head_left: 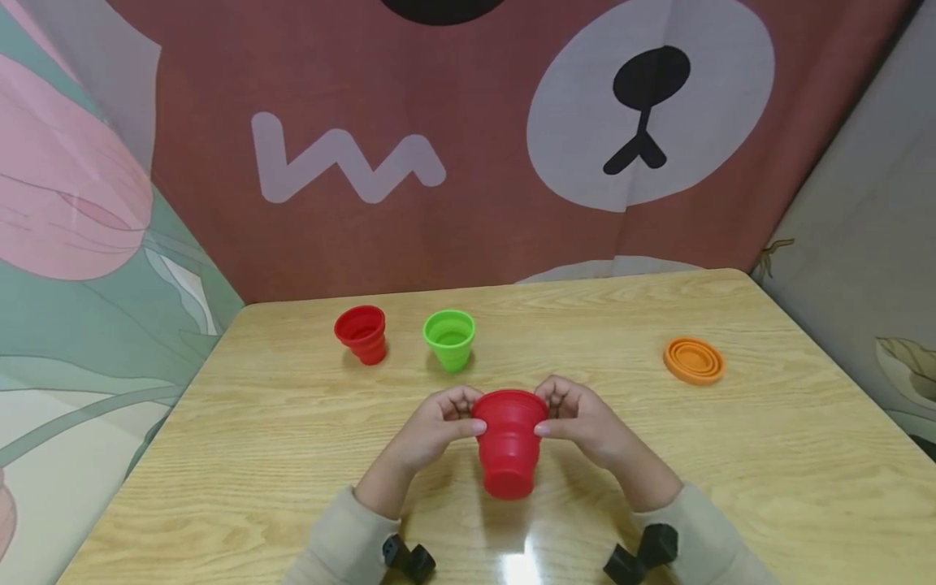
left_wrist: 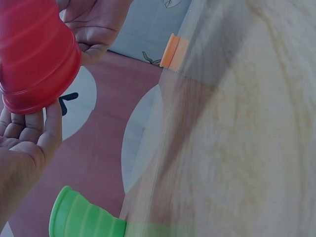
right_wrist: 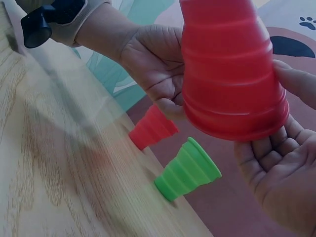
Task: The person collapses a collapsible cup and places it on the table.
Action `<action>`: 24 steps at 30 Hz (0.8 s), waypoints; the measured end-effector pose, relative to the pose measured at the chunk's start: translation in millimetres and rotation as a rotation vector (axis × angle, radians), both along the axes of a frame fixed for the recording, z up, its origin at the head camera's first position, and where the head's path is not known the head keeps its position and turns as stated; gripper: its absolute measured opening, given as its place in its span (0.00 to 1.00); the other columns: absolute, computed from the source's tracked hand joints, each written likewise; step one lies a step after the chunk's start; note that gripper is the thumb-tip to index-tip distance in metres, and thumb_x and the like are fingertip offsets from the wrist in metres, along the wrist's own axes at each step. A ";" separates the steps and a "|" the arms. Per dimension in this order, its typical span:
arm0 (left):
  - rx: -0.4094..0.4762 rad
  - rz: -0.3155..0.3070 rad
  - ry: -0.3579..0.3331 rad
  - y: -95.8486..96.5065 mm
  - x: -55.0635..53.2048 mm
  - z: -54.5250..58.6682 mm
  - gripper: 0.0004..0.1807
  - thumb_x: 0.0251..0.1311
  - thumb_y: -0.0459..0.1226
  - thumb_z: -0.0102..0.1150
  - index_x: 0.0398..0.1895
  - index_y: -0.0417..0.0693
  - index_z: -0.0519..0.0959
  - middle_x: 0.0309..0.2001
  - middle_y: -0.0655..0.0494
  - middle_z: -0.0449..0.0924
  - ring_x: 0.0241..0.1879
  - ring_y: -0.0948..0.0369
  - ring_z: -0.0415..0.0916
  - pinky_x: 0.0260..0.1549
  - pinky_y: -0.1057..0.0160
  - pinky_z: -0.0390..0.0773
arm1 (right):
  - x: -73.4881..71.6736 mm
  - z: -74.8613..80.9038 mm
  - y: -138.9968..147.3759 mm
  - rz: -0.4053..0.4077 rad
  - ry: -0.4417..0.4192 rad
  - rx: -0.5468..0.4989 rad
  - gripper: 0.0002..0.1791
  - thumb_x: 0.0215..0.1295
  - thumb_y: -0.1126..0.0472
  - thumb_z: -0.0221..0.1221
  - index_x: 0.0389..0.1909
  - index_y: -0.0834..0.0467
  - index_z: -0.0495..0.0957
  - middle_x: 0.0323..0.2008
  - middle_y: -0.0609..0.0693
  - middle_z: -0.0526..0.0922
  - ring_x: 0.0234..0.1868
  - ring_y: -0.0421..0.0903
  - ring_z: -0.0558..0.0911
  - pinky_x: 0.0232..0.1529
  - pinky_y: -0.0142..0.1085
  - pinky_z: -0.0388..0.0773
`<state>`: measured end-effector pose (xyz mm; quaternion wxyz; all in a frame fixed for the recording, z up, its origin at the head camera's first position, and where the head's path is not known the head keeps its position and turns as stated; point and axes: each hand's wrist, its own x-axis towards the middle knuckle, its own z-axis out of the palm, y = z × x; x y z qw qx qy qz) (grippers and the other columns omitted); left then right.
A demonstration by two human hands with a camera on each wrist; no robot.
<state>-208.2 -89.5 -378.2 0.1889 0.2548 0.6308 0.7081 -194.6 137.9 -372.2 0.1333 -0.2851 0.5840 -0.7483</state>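
Note:
A large red collapsible cup (head_left: 509, 447), stretched out to full height, is held above the table near its front, tilted with its base toward me. My left hand (head_left: 439, 424) pinches the rim on the left side, thumb on the outer wall and fingers behind. On the opposite side my right hand (head_left: 582, 422) grips the rim the same way. Ridged rings on the red cup show in the right wrist view, where the right hand's curled fingers (right_wrist: 276, 153) lie under the rim. The cup's inside is hidden.
On the wooden table (head_left: 256, 455) a smaller red cup (head_left: 363, 335) and a green cup (head_left: 449, 340) stand behind the hands, mouths up. A flattened orange collapsible cup (head_left: 694, 361) lies at the back right. Behind the table hangs a brown cloth (head_left: 468, 236) with a bear print.

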 end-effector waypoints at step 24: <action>0.037 -0.139 0.124 -3.4 0.3 8.9 0.18 0.52 0.30 0.55 0.36 0.20 0.65 0.29 0.56 0.74 0.27 0.65 0.71 0.27 0.71 0.74 | 4.1 5.1 -1.0 0.137 0.069 -0.048 0.07 0.55 0.72 0.53 0.33 0.61 0.68 0.29 0.47 0.75 0.29 0.38 0.74 0.29 0.29 0.75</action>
